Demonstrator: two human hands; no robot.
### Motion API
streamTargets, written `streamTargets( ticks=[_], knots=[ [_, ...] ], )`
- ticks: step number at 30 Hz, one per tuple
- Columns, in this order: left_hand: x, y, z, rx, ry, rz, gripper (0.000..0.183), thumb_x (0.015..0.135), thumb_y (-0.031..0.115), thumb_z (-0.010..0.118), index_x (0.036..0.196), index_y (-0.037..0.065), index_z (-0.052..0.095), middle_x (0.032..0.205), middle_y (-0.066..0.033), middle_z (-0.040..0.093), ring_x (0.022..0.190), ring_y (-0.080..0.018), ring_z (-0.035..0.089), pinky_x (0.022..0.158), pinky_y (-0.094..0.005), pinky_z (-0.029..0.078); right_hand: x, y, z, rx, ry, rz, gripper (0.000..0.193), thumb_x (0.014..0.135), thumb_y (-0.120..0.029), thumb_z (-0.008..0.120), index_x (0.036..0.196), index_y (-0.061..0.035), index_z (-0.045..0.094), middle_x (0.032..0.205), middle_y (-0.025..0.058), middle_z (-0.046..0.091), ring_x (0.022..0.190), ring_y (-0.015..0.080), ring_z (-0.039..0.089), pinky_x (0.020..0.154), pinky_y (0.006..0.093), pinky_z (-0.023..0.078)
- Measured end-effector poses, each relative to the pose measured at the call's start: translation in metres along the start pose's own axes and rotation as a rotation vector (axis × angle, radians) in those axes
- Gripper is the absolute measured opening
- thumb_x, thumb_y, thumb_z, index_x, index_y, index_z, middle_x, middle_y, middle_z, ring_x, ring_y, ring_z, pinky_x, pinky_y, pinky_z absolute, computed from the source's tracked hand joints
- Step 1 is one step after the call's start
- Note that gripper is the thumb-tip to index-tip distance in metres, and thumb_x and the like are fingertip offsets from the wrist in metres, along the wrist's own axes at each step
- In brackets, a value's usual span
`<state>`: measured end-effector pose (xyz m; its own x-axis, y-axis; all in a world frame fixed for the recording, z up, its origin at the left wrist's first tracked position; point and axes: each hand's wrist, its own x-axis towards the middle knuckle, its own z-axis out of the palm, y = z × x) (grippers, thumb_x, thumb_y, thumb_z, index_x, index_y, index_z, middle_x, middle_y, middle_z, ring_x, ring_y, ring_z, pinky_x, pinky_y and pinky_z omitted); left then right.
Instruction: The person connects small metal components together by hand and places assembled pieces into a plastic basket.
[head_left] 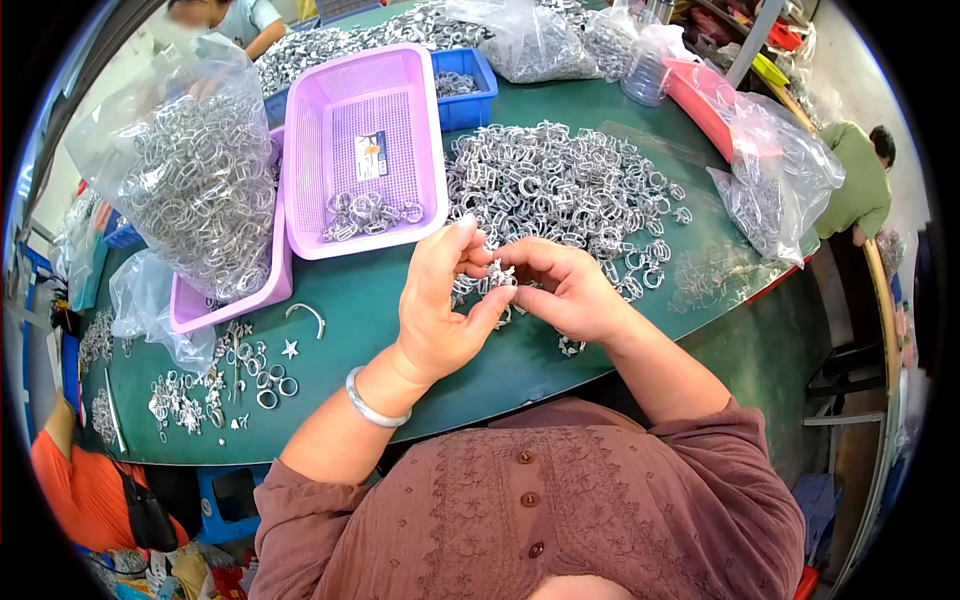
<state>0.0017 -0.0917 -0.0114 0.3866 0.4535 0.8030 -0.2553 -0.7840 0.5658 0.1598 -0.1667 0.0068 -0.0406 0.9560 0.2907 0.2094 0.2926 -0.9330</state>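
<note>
Purple basket (pixel 318 130), heaped metal rings (pixel 570 190) just beyond both hands (pixel 435 325).

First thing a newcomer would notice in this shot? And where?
Probably the big heap of silver-coloured ring-shaped pieces on the green table, just beyond the hands. Next, the lilac basket left of it, with some similar pieces at its near end, and the bulging clear bag further left. Then, mid-picture, the left hand and right hand meeting at a small silver-coloured piece.
</note>
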Motion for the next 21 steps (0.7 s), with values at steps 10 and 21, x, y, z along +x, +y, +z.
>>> streamTargets(
  ticks=[10, 21],
  knots=[
    [0.006, 0.005, -0.001, 0.031, 0.044, -0.035, 0.058, 0.068, -0.003, 0.072, 0.121, -0.001, 0.049, 0.11, -0.0141, 0.05, 0.086, -0.0192, 0.056, 0.07, -0.0271, 0.05, 0.0, 0.003, 0.0, 0.007, 0.047, -0.02, 0.031, 0.077, 0.001, 0.063, 0.108, -0.0014, 0.058, 0.089, 0.0039, 0.057, 0.079, 0.0111, 0.056, 0.072, 0.0263, 0.047],
    [0.005, -0.004, -0.008, -0.03, -0.134, -0.259, 0.033, 0.074, -0.002, 0.066, 0.107, 0.0, 0.06, 0.097, -0.0072, 0.053, 0.079, -0.0119, 0.05, 0.069, -0.0236, 0.043, 0.002, -0.007, -0.009, -0.305, 0.175, -0.195, 0.03, 0.071, 0.003, 0.066, 0.099, -0.0017, 0.059, 0.083, 0.006, 0.056, 0.072, 0.0145, 0.056, 0.064, 0.0269, 0.047]
  ],
)
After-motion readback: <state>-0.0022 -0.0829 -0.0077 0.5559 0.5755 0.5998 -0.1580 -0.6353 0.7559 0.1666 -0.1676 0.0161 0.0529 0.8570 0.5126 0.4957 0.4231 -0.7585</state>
